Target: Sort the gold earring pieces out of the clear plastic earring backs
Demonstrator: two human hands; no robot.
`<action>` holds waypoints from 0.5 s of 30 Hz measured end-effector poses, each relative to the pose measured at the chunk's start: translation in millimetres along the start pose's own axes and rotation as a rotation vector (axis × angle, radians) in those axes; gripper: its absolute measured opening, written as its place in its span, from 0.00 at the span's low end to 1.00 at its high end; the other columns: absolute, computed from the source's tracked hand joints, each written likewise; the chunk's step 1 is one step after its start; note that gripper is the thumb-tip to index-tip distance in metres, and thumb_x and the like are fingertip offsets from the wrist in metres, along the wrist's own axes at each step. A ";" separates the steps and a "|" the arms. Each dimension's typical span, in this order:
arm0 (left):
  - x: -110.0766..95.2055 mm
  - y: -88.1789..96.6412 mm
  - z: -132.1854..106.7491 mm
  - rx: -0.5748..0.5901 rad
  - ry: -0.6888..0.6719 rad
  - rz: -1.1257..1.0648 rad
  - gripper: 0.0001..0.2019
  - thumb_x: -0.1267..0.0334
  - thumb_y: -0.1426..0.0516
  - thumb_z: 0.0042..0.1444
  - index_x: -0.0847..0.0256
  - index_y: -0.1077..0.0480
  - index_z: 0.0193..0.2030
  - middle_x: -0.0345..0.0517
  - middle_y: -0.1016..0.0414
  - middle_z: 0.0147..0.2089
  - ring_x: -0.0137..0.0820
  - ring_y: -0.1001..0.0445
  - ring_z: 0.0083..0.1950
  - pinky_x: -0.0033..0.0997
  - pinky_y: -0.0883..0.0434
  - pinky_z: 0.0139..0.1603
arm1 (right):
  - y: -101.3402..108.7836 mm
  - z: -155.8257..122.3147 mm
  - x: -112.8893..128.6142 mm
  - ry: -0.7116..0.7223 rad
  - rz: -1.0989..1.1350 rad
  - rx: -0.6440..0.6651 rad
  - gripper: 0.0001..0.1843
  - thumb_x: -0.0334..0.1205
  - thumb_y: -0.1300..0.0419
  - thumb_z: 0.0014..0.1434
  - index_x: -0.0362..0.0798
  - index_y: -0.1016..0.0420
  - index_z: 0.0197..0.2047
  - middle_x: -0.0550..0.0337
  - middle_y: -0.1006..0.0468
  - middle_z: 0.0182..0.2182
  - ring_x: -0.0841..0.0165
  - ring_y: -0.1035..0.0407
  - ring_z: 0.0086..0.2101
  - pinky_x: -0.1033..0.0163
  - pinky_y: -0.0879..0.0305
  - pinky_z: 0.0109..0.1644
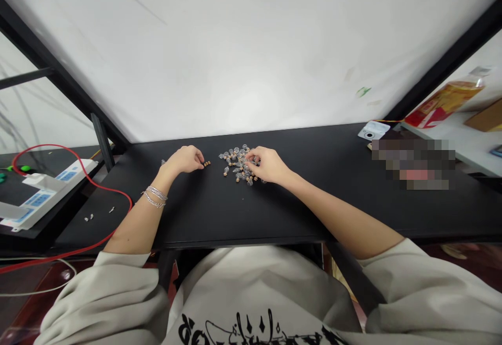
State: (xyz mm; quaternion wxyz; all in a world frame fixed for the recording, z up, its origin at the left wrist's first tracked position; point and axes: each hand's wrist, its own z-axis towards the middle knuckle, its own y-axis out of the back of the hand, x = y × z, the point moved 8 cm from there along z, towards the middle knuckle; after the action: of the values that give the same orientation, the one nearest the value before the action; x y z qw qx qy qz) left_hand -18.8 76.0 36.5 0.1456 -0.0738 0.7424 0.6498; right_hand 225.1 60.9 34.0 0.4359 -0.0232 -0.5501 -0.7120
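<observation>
Head view looks down on a black table (298, 204) spanning the frame; at its middle lies a heap of tiny cork-topped glass vials (237, 164); the right hand (266, 165) reaches narrowly into the heap's right side, its hold unclear; the left hand (183, 160) curls just beside a short row of small brown pieces (206, 163), holding nothing that shows.

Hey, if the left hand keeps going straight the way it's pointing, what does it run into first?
The left hand would likely meet the short row of small cork stoppers first, almost at its fingertips, though depth is hard to judge. The pile of tiny glass bottles lies beyond.
</observation>
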 end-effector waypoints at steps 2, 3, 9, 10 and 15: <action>-1.0 -1.4 -0.1 0.013 -0.016 -0.037 0.08 0.70 0.37 0.42 0.57 0.21 0.32 0.41 0.17 0.32 0.36 0.20 0.36 0.29 0.27 0.35 | 0.0 0.8 -3.9 -0.019 -0.016 0.000 0.08 0.38 0.38 0.56 0.46 0.20 0.39 0.54 0.22 0.36 0.67 0.29 0.33 0.61 0.35 0.43; -1.4 -2.0 0.0 0.018 -0.025 -0.053 0.09 0.70 0.37 0.42 0.57 0.21 0.32 0.41 0.17 0.31 0.36 0.20 0.35 0.29 0.27 0.34 | -0.1 1.3 -5.4 -0.024 -0.020 0.001 0.09 0.38 0.38 0.56 0.46 0.20 0.40 0.53 0.21 0.37 0.67 0.29 0.34 0.60 0.35 0.43; 0.3 -2.0 1.2 0.011 -0.037 -0.057 0.09 0.70 0.38 0.40 0.57 0.22 0.31 0.40 0.18 0.30 0.36 0.19 0.35 0.28 0.28 0.33 | 15.2 -4.0 21.5 -0.011 0.087 -0.037 0.08 0.35 0.36 0.55 0.46 0.20 0.39 0.53 0.22 0.36 0.66 0.29 0.36 0.59 0.34 0.45; 1.0 -1.9 1.3 0.010 -0.029 -0.056 0.09 0.70 0.38 0.40 0.57 0.22 0.31 0.40 0.18 0.31 0.36 0.19 0.35 0.28 0.28 0.33 | 20.1 -9.9 34.8 -0.019 0.191 -0.043 0.07 0.35 0.36 0.55 0.46 0.21 0.38 0.54 0.22 0.36 0.67 0.29 0.36 0.59 0.33 0.45; -0.1 -2.0 1.4 -0.013 -0.023 -0.054 0.10 0.69 0.37 0.42 0.56 0.22 0.33 0.40 0.18 0.32 0.35 0.20 0.36 0.27 0.29 0.35 | 13.6 -71.7 146.6 -0.038 1.271 0.428 0.19 0.51 0.30 0.52 0.46 0.25 0.38 0.55 0.21 0.36 0.69 0.26 0.35 0.61 0.28 0.42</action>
State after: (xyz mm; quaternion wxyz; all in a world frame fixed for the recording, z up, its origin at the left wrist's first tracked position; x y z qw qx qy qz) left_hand -18.0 77.1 34.5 0.1712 -0.0874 0.7341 0.6513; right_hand 175.2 -84.2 91.2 0.7557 -0.2680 -0.5660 -0.1917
